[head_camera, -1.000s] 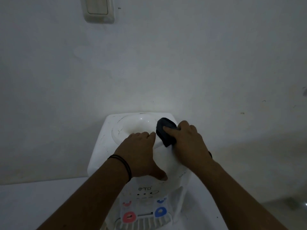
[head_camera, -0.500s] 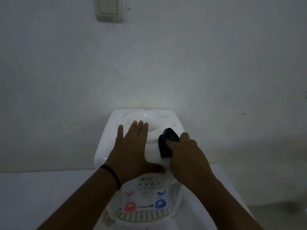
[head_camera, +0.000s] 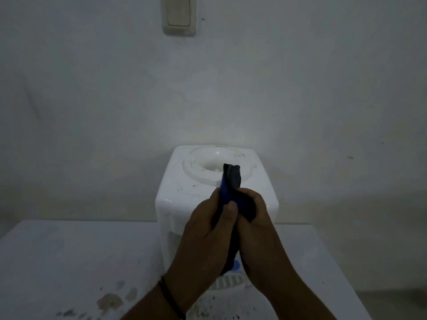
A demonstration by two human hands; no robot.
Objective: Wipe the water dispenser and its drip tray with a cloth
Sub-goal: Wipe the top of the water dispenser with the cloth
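Observation:
A white tabletop water dispenser stands against the wall, its round top well empty, with dark smudges on its top. Both hands are raised in front of it, held together. My left hand and my right hand both grip a dark blue-black cloth, whose end sticks up above the fingers. A strip of the slotted drip tray and a bit of the blue tap show beneath the wrists. The dispenser's front panel is mostly hidden by my hands.
The dispenser sits on a white table with grey stains near the front left. A light switch is on the wall above. The wall stands directly behind the dispenser.
Both hands have lifted off the dispenser's top and come together in front of it, now holding the cloth between them. The camera has pulled back and the dispenser looks further away.

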